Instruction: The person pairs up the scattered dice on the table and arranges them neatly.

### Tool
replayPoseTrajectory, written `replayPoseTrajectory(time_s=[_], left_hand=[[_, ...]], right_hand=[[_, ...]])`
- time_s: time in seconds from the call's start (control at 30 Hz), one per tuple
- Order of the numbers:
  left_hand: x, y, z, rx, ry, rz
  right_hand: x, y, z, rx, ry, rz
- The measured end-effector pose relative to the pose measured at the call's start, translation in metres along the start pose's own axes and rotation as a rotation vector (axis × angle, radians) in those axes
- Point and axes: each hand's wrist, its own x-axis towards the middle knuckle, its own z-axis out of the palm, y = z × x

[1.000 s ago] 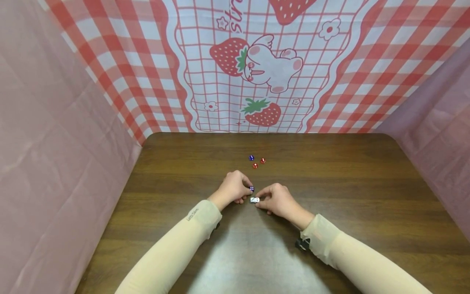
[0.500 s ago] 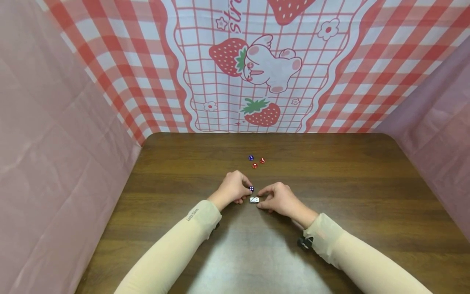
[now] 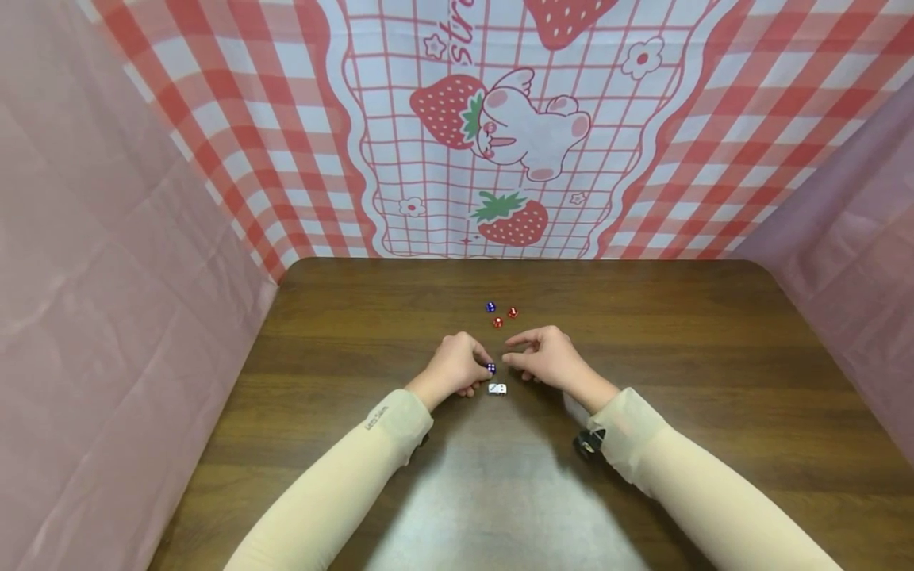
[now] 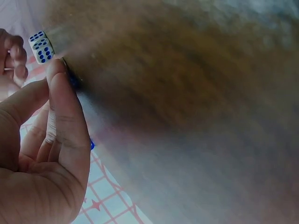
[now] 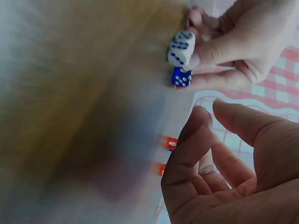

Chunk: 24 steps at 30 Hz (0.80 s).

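Note:
My left hand pinches a blue die with white pips between thumb and finger, down at the table. In the left wrist view the fingertips cover most of that die; the right wrist view shows the blue die well. Just nearer to me, two white dice with blue pips sit side by side, touching each other. My right hand hovers right of the blue die, thumb and index finger apart, nothing between them. Farther back lie another blue die, a red die and a second red die.
A brown wood-grain table carries all the dice. Behind it hangs a red and white checked cloth with strawberry prints. Pink drapes flank the table on both sides.
My right hand has let go of the white dice and moved away from me, up beside the blue die. My left hand stays put on the blue die.

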Motion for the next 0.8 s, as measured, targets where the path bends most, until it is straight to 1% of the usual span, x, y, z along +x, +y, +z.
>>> replayPoseTrajectory(time_s=[0.13, 0.23, 0.47, 0.6, 0.7, 0.8], left_hand=[[0.001, 0.000, 0.001, 0.005, -0.003, 0.004], [0.001, 0.000, 0.000, 0.010, -0.004, 0.012], [0.000, -0.002, -0.001, 0.012, -0.009, 0.023], [-0.001, -0.001, -0.002, 0.015, -0.008, 0.024], [-0.001, -0.001, -0.002, 0.015, -0.012, 0.023], [-0.001, -0.001, -0.003, 0.016, -0.012, 0.027]], right_hand=[[0.013, -0.004, 0.002, 0.027, 0.036, 0.016], [0.023, -0.006, 0.007, 0.038, 0.044, 0.017], [0.049, -0.006, 0.014, 0.019, 0.098, 0.021], [0.062, -0.009, 0.016, 0.028, 0.127, 0.032], [0.069, -0.012, 0.016, 0.027, 0.129, 0.063], [0.074, -0.015, 0.017, 0.001, 0.116, 0.091]])
